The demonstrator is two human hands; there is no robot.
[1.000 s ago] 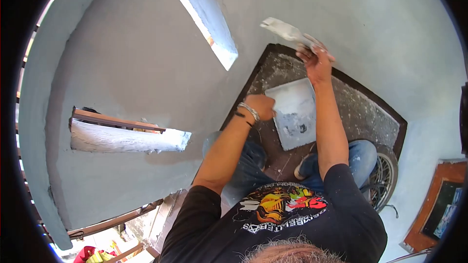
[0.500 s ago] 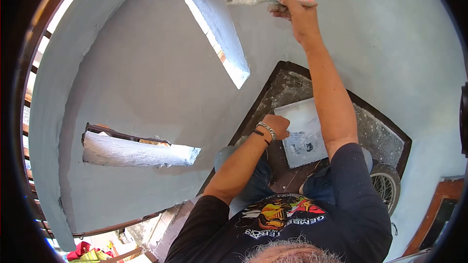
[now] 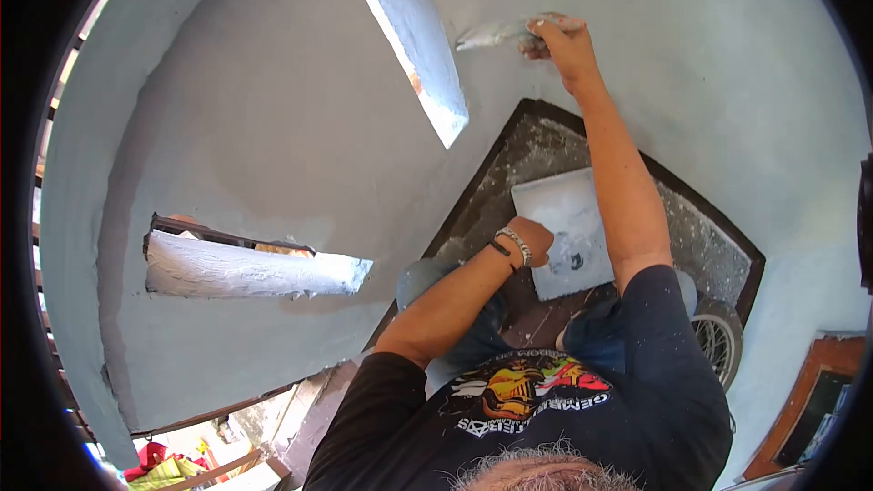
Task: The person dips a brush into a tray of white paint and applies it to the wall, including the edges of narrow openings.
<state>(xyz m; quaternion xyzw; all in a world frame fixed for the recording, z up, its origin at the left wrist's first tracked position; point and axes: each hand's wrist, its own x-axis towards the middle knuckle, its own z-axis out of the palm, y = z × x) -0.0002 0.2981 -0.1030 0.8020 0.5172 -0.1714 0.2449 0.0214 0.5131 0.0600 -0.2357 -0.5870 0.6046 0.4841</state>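
My right hand is closed round the handle of a paint-smeared brush, whose tip touches the pale wall just right of the upper slanted opening. Lower down, my left hand, with a bracelet and a dark band at the wrist, is closed at the left edge of a light grey tray. A dark smudge marks the tray's lower part. Whether the fingers grip the tray's edge is hidden.
A second opening with a rough white sill lies at the left. Dark trim borders the speckled ledge round the tray. A spoked wheel stands at right, near a brown-framed opening. Red and yellow cloth lies bottom left.
My right hand and the brush have moved slightly down, with the brush tip further right. My left hand has shifted slightly right along with its forearm. The view has tilted a little.
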